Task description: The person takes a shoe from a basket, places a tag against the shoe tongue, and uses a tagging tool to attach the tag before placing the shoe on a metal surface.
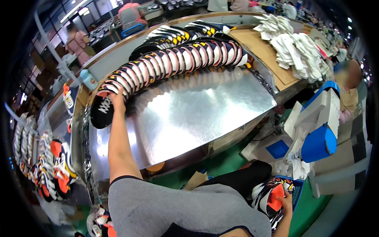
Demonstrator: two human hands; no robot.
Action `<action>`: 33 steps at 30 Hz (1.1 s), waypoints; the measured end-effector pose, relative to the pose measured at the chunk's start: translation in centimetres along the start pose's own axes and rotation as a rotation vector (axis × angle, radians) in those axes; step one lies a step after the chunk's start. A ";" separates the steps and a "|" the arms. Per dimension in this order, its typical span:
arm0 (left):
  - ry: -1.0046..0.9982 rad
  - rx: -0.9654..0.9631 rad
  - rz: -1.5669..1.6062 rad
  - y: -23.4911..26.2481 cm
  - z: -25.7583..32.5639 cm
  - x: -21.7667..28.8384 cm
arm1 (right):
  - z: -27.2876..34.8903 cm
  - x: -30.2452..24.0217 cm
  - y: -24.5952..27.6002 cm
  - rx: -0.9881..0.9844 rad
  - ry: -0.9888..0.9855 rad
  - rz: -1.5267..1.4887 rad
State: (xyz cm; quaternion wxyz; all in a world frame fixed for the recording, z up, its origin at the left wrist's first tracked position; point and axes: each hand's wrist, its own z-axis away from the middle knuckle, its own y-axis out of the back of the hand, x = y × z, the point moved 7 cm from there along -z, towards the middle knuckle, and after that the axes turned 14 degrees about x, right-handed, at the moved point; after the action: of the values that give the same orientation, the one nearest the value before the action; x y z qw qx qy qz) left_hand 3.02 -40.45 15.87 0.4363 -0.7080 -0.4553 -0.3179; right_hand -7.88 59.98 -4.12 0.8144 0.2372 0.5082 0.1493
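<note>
And there we had it: the metal table (205,114) spread shining before us, the biggest thing in view. Along its far side we saw the long row (173,63) of shoe uppers, black, white and pink, nested one into the next and curving round to the left. Off to the right we picked out the white stand (331,108), fitted with blue parts, and above it the pile (300,55) of white pieces heaped by the brown cardboard (252,41). Over on the left we spotted more shoes (53,170), orange showing inside them. Down by the right knee, we caught the blue basket (299,193) filled with uppers.

Closer in, we found the black upper (102,114) at the row's near left end, white lacing across it, and the orange-lined upper (275,197) low at the right, over the basket. Behind the row's left end we noticed the bottle (89,80), pale blue. Then the hands! We watched the left hand (117,99) on the black upper, fingers partly hidden; we couldn't tell how firmly it gripped. The right hand (286,201) we saw half closed, fingers curled on the orange-lined upper's edge, holding it.
</note>
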 end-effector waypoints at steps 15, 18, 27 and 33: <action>0.641 -1.270 0.215 -19.3 41.0 17.4 | 6.5 -16.8 1.7 0.791 0.284 -0.332; 1.326 -1.850 0.594 -20.5 57.0 23.4 | 6.1 -17.9 -4.0 0.700 0.333 -0.508; 1.442 -1.505 -0.083 -26.4 69.3 11.9 | 2.5 -16.0 -4.9 0.462 0.438 -0.551; 1.031 -1.358 -0.223 -33.0 63.3 9.4 | -3.5 -12.2 -3.7 0.502 0.072 -0.864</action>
State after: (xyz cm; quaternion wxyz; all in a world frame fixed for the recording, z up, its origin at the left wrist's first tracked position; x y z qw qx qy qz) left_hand -20.41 27.19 8.25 0.0368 -0.5339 0.0218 -0.8445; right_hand -16.36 51.79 1.85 0.7016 0.1886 0.6079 -0.3205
